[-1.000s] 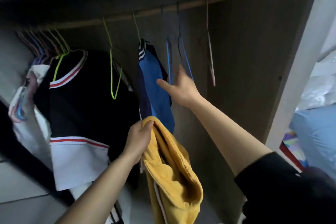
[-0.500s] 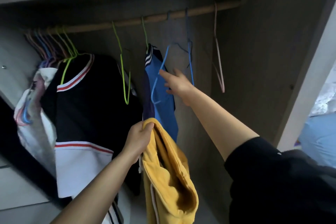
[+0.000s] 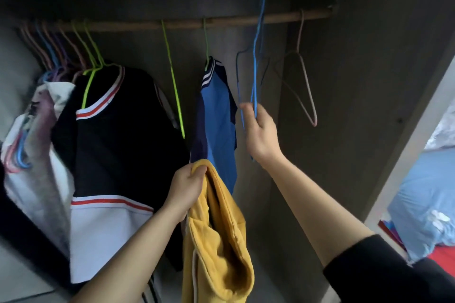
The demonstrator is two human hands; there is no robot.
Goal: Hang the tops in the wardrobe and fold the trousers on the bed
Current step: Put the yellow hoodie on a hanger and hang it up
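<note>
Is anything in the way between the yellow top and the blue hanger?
Nothing visible. The left hand grips the yellow fabric top below and left of the thin blue wire hanger that the right hand holds; the hanging blue top is beside them, not between.

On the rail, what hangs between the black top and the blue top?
An empty yellow-green wire hanger hangs there, as the head view shows.

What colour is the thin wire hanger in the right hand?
A bright blue wire hanger; head view shows it.

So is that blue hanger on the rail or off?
Off. The blue hanger, gripped by the right hand, has its hook above the rail.
</note>
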